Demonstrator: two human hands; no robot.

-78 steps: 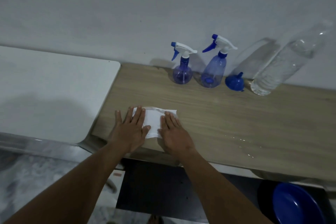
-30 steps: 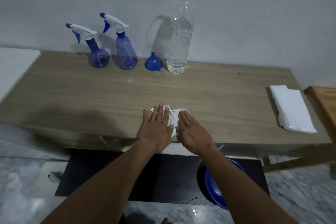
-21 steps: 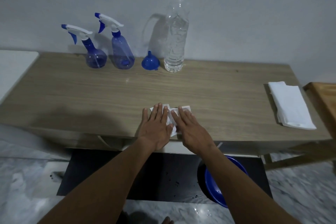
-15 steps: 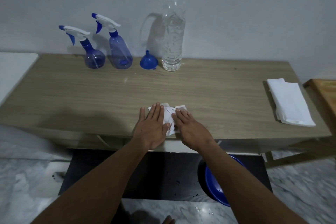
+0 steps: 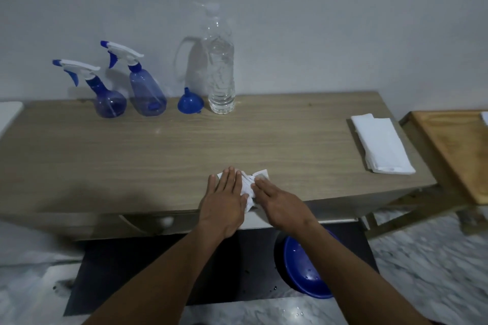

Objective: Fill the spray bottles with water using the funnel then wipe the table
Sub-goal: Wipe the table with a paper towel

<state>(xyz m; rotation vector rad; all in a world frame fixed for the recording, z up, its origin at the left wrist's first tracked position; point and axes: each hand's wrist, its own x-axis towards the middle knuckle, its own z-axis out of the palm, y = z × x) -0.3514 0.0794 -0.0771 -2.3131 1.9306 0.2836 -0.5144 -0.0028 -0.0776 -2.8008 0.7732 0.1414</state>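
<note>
My left hand and my right hand lie flat, fingers straight, pressing a crumpled white tissue onto the wooden table close to its front edge. Against the back wall stand a round blue spray bottle and a taller blue spray bottle, both with white trigger heads. A blue funnel sits upside down beside them. To its right stands a tall clear water bottle.
A stack of folded white tissues lies at the table's right end. A lighter wooden table adjoins on the right, a white surface on the left. A blue basin sits on a dark mat below.
Both hands have slid the tissue rightward along the table from its left end to near the middle. In the last second the tissue bunched up between them and drew slightly toward the front edge.
</note>
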